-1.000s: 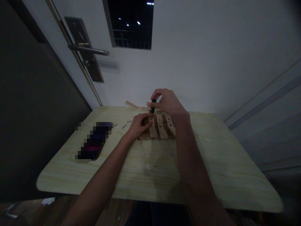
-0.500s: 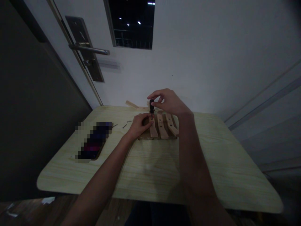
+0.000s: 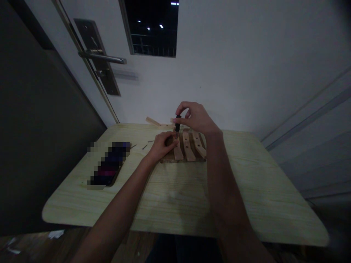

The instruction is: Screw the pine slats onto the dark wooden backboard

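"Several things lie to the left of your board (image 3: 168, 157). What do you have farthest out?"

"Your phone (image 3: 111, 164), its surface blurred, lies well to the left of the board on the table (image 3: 175, 204). Between phone and board you have three thin metal pieces (image 3: 144, 147), too small to tell nails from screws."

"Beyond the board?"

"Just past its far left corner you have a loose strip (image 3: 153, 121) of bent wood."

"And your left hand?"

"Your left hand (image 3: 162, 147) reaches over the board's left side, thumb and fingertips at the left strip (image 3: 178, 152), which lies on the board. Whether you are pinching something small there, I cannot tell."

"Where is your screwdriver (image 3: 178, 125)?"

"Above the board's far part, nearly upright, black handle on top. Its lower end comes down at the left strip, right by your left fingertips; what the tip meets is too small to see. On the board, next along, is your middle strip (image 3: 189, 150), with two dark holes."

"Your right hand?"

"Your right hand (image 3: 195, 117), over the board's far side, is grasping the screwdriver's handle. Your right strip (image 3: 199, 143) lies on the board's right side, close to your right forearm (image 3: 223, 171)."
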The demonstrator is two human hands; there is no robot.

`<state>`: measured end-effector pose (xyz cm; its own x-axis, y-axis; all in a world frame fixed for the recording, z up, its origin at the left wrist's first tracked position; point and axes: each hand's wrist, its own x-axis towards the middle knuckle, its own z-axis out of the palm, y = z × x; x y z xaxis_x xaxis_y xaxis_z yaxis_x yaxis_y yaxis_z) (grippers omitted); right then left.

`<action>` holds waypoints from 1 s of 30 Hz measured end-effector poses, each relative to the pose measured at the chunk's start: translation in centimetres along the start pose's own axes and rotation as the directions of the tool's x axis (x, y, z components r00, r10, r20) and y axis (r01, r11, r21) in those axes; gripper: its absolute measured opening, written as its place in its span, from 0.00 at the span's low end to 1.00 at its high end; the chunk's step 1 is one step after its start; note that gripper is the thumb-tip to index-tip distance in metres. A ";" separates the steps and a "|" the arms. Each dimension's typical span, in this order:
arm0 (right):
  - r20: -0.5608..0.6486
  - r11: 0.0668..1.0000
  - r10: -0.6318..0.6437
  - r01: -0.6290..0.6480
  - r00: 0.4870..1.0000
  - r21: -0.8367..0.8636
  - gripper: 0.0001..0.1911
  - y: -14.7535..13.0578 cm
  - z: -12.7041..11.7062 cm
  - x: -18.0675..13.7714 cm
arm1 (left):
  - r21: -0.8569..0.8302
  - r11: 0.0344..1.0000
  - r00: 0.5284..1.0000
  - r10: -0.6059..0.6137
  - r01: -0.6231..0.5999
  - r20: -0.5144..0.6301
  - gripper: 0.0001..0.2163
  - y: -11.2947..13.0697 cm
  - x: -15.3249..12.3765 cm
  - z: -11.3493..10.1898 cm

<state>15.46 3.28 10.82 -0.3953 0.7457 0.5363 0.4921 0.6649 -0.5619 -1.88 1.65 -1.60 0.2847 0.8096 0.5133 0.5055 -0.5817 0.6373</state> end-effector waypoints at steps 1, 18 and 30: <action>0.025 0.999 -0.030 0.030 0.999 0.030 0.05 0.0 0.0 0.0 | 0.001 1.000 1.000 0.000 0.000 0.001 0.15 0.0 0.0 0.0; 0.036 0.999 0.018 -0.017 0.999 -0.035 0.12 0.5 -0.4 -0.2 | -0.008 1.000 1.000 -0.019 0.019 -0.001 0.15 0.2 -0.1 0.0; 0.203 0.996 -0.030 0.013 0.979 0.085 0.17 1.0 -1.0 -0.5 | -0.026 0.999 0.999 -0.035 0.035 0.010 0.15 0.1 0.0 0.0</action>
<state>16.94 3.55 10.62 -0.5594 0.7183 0.4136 0.4193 0.6757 -0.6063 -1.82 1.63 -1.55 0.2754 0.8301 0.4849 0.4935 -0.5549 0.6697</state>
